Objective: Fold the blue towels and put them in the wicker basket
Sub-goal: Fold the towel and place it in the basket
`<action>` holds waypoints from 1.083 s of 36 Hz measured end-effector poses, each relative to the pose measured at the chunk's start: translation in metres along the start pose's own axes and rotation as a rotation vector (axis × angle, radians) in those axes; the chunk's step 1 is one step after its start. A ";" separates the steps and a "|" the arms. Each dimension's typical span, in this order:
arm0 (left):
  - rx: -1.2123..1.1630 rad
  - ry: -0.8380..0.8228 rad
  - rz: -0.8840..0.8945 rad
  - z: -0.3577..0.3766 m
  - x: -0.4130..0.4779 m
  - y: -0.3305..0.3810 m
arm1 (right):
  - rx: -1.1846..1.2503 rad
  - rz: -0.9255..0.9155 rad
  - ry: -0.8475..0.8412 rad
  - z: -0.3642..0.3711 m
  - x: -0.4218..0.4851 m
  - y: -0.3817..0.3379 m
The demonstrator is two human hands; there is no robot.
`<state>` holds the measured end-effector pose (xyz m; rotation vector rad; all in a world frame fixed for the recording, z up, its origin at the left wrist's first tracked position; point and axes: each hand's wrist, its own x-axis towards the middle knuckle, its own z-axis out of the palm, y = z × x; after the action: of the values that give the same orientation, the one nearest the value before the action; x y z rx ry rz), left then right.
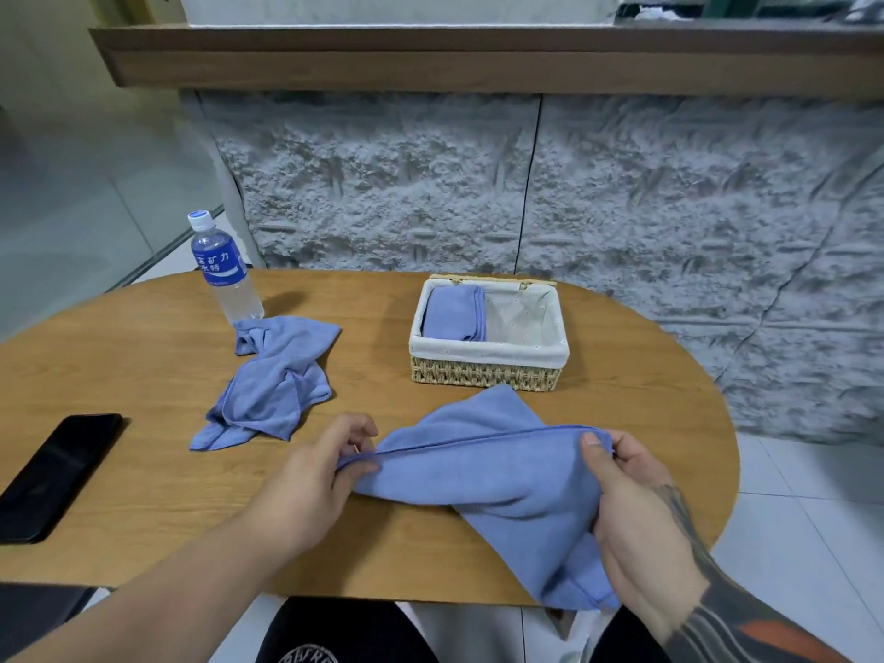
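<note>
A blue towel (483, 476) is stretched just above the wooden table (143, 375), its lower corner hanging past the front edge. My left hand (325, 471) pinches its top hem at the left end. My right hand (631, 514) grips the hem at the right end, thumb on top. A second blue towel (272, 380) lies crumpled to the left, apart from my hands. The wicker basket (483, 370) with a white liner stands behind the held towel. A folded blue towel (454, 313) lies in its left half.
A water bottle (225, 275) with a blue label stands at the back left, touching the crumpled towel. A black phone (52, 476) lies near the table's left front edge. A grey textured wall rises right behind the table. White floor tiles lie to the right.
</note>
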<state>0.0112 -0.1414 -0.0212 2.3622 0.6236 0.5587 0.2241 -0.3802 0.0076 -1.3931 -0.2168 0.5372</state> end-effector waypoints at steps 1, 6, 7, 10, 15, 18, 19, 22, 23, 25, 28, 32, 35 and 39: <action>0.028 -0.040 0.016 -0.002 0.002 -0.001 | 0.021 0.016 0.024 -0.002 0.001 0.000; 0.149 -0.135 0.074 -0.005 0.013 -0.004 | 0.076 0.074 0.069 -0.013 0.000 0.000; 0.151 -0.126 0.077 -0.006 0.015 -0.004 | 0.079 0.084 0.079 -0.015 -0.001 0.001; 0.110 0.005 0.082 -0.005 0.024 0.000 | 0.104 0.126 0.102 -0.021 -0.001 0.004; -0.175 0.154 -0.090 0.002 0.046 0.010 | 0.113 0.148 0.157 -0.028 0.000 0.007; -0.294 0.118 -0.125 0.002 0.060 0.013 | 0.122 0.172 0.192 -0.033 0.002 0.008; -0.290 0.087 -0.119 0.001 0.064 0.015 | 0.134 0.182 0.210 -0.034 0.003 0.007; -0.187 -0.028 -0.061 -0.003 0.075 0.023 | 0.161 0.223 0.256 -0.037 0.005 0.004; -0.146 -0.053 -0.049 -0.005 0.079 0.025 | 0.167 0.232 0.262 -0.038 0.005 0.003; -0.086 -0.077 -0.047 -0.006 0.087 0.027 | 0.177 0.252 0.271 -0.039 0.005 0.001; -0.059 -0.090 -0.090 -0.005 0.095 0.031 | 0.170 0.265 0.282 -0.040 0.006 0.003; -0.108 -0.148 -0.157 0.001 0.098 0.033 | 0.178 0.280 0.310 -0.040 0.005 0.003; -0.047 -0.192 -0.203 0.003 0.100 0.027 | 0.189 0.286 0.326 -0.040 0.004 0.005; 0.015 -0.181 -0.215 0.007 0.106 0.022 | 0.189 0.299 0.342 -0.041 0.002 0.005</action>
<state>0.1061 -0.1016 0.0128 2.2902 0.7866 0.2432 0.2431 -0.4142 -0.0049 -1.3154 0.3157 0.5401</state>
